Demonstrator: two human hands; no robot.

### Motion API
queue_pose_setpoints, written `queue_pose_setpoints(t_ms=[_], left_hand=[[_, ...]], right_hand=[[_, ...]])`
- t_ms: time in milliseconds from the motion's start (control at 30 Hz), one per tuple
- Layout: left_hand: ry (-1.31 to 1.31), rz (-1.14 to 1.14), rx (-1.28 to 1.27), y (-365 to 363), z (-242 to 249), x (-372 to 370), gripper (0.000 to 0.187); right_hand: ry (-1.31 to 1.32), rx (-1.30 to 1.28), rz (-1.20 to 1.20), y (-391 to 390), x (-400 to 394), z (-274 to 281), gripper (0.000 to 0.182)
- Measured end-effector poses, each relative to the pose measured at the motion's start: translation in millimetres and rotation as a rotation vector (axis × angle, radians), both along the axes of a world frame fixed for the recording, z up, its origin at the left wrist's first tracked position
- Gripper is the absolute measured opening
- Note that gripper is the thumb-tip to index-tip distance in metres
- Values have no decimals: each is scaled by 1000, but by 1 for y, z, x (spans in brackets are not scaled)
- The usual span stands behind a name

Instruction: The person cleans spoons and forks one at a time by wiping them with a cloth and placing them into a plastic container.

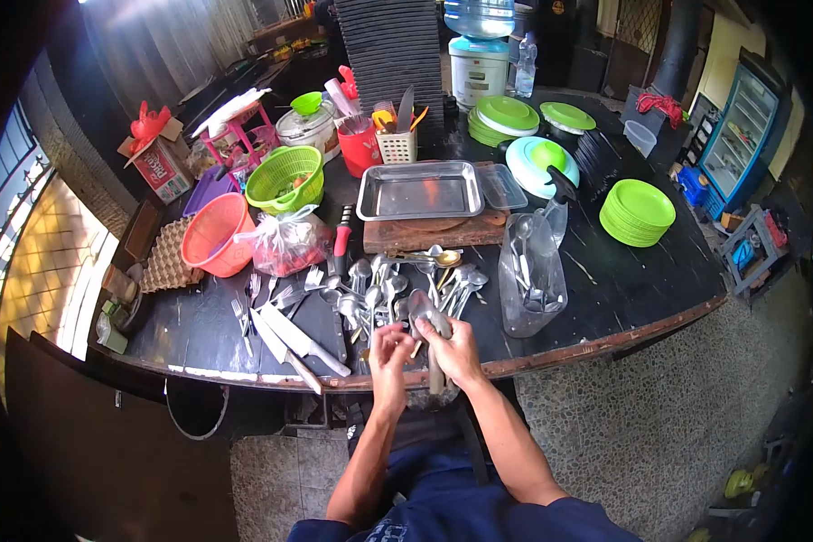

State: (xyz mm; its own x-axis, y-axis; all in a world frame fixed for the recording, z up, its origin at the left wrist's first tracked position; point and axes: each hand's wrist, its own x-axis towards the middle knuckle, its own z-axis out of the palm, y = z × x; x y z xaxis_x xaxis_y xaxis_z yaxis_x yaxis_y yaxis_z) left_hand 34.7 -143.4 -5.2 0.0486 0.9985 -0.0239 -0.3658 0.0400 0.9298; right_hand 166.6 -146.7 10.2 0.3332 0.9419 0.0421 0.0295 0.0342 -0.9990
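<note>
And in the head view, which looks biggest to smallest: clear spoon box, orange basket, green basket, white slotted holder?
1. Clear spoon box, though it's nearer the camera
2. Orange basket and green basket: too alike to rank
3. White slotted holder

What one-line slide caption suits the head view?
Right hand gripping cutlery, left hand close by, at a dark table strewn with spoons, forks and knives.

Grn plates (638, 212), stacked, R | wtr dispenser (477, 74), back | egg tray (168, 256) (cardbd), L
</note>
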Motion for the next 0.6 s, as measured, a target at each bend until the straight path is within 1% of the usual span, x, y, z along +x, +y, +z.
queue_pose_setpoints(t_ms=[67,100,133,200,233,367,433,600], left_hand=[[160,10,114,11,24,-2,30],[229,-10,90,18,28,-4,30],[358,-21,170,26,33,-5,24],[445,-44,222,39,35,-7,21],[440,-44,224,42,36,-6,21],[389,-9,207,50,37,-2,20],[372,29,183,55,32,-3,20],[253,92,79,64,23,-5,22]], right_hand=[[140,-72,124,-5,-2,5,24],[126,-102,192,-11,-1,13,25],[124,-107,195,-13,-4,10,25],[138,-71,201,-16,-11,5,24],[113,-111,190,-17,-11,5,26],[71,-116,157,-23,-10,3,30],[148,-87,151,-31,-10,-4,32],[122,-123,203,-58,-3,2,30]])
